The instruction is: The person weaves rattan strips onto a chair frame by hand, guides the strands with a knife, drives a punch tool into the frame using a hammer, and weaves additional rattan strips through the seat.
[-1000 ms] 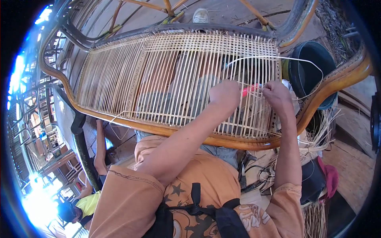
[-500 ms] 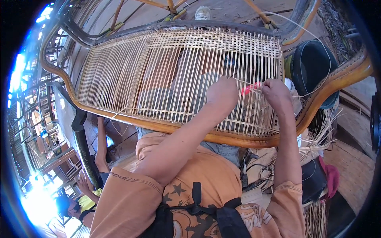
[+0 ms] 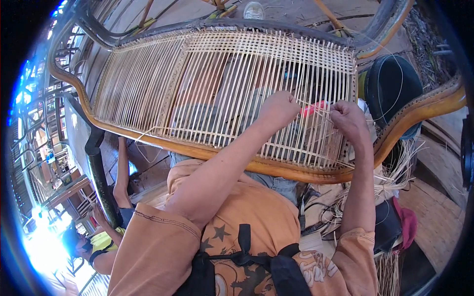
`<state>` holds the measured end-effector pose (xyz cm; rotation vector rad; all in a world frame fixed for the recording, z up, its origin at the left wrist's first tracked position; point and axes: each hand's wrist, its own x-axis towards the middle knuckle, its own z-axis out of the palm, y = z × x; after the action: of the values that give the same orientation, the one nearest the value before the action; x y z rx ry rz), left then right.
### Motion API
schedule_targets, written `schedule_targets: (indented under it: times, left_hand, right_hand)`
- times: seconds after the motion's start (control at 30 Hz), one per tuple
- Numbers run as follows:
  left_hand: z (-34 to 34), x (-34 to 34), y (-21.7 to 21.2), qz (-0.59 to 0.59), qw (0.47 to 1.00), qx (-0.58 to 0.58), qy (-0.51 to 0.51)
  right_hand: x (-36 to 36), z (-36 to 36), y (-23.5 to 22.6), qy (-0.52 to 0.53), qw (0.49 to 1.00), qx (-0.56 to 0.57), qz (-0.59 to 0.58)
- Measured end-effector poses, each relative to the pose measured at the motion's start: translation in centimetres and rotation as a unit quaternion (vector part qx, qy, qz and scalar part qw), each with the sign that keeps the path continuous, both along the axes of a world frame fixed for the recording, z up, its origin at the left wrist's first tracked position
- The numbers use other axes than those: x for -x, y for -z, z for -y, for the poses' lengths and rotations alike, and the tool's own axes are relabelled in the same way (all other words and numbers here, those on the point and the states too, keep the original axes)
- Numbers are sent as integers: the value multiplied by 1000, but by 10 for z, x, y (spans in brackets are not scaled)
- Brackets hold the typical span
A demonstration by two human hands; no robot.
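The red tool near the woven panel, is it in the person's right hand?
No, the red tool sticks out of the closed left hand, while the right hand pinches a thin cane strand.

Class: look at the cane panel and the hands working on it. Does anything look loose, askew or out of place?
Yes. One thin cane strand loops loose, arcing off the woven panel over the dark bucket. More loose strands splay below the wooden frame.

left hand (image 3: 278, 109) fist on cane panel (image 3: 197, 89) | right hand (image 3: 348, 118) pinching strand | red tool (image 3: 314, 108) between
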<state>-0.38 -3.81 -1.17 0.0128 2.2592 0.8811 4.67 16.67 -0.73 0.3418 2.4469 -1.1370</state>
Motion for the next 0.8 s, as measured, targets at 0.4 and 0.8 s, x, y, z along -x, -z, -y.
schedule_targets:
  times: [0.4,0.8]
  left_hand:
    - [2,-3,-1,-57,986,129,85]
    - [12,-4,-10,-74,996,23,42]
  right_hand:
    - [2,16,-8,-8,998,-66,4]
    - [4,11,6,21,1000,3,-2]
